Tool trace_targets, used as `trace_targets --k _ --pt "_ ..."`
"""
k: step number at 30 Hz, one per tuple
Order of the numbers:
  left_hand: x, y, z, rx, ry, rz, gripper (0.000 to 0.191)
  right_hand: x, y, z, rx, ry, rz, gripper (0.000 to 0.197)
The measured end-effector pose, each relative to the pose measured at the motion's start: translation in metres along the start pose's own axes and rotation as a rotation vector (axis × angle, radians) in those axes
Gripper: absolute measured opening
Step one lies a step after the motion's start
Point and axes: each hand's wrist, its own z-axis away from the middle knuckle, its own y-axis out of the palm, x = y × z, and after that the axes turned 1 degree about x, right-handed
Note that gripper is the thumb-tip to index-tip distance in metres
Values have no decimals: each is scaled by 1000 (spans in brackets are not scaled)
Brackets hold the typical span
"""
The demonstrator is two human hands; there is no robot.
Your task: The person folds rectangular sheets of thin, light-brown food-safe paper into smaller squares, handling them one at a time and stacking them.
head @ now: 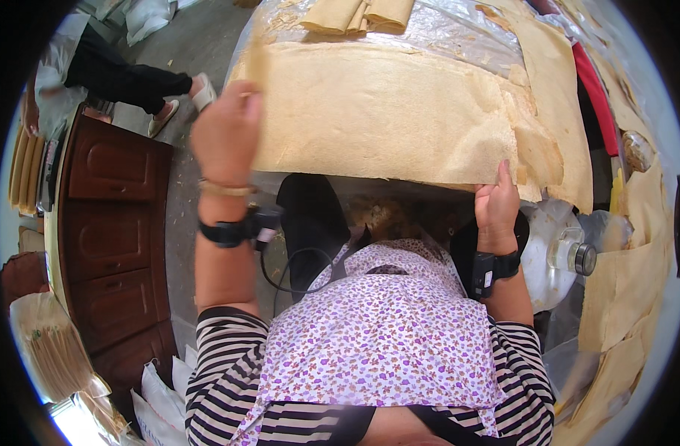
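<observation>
A large, thin tan sheet (pixel 373 111) lies flat across the table before me, its near edge reaching the table's front. My right hand (pixel 497 203) pinches the near right corner of this sheet, thumb on top. Raised over the sheet's left side, my left hand (pixel 228 131) is curled and blurred by motion; a blurred tan strip stands above its fingers, and I cannot tell whether it is part of the sheet. Folded tan sheets (pixel 357 15) rest at the table's far side. More sheets with torn, ragged edges (pixel 557 106) lie at the right.
Plastic film (pixel 457 39) with flakes covers the table. A lidded glass jar (pixel 574 253) lies at the right near tan sheets. On the left stand a dark wooden cabinet (pixel 114 223) and white sacks (pixel 159 396). Another person in dark trousers (pixel 125 78) is at the upper left.
</observation>
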Motion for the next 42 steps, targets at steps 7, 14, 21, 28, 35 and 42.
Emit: trace_targets --k 7,14,21,28,35,42 --pt "-133 75 31 350 196 -21 15 0 2 0 51 34 -96 38" --pt "-123 40 22 519 157 312 35 2 -3 1 77 76 -40 37" --pt "-50 105 39 335 464 46 52 -5 4 2 93 62 -32 37" --pt "-66 101 46 388 529 -6 56 2 55 21 264 -398 540 39" --pt "-73 104 41 476 504 -63 56 -37 125 37 788 -768 1002 34" --pt "-12 131 28 297 88 726 39 -58 138 44 758 -864 1243 37"
